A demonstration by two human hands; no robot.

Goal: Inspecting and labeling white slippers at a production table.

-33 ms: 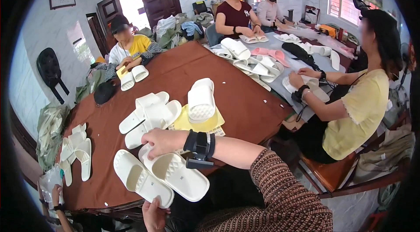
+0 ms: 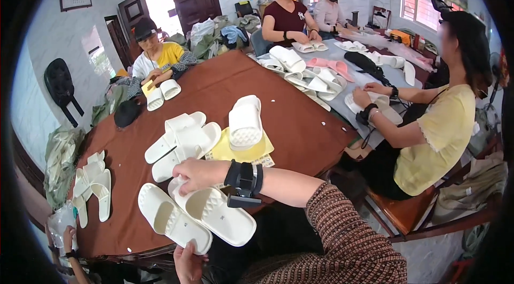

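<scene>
Two white slippers lie side by side at the near table edge, toes pointing away and to the left. My left hand [image 2: 188, 263] pinches the heel of the left slipper [image 2: 166, 214], thumb on top. My right hand [image 2: 197, 173] reaches across and is closed on the toe strap of the right slipper [image 2: 222, 217]; its fingertips are partly hidden. A black band with a small device circles my right wrist. Just beyond lie several stacked white slippers [image 2: 184, 142]. A further white pair [image 2: 246, 123] rests on a yellow sheet [image 2: 218, 151].
More white slippers [image 2: 92, 185] lie on the left of the brown-covered table [image 2: 292, 147]. A black cap [image 2: 128, 114] sits near its left edge. Across the table, a person in yellow and white handles slippers. On the right, people work at a grey table [image 2: 342, 101] piled with slippers.
</scene>
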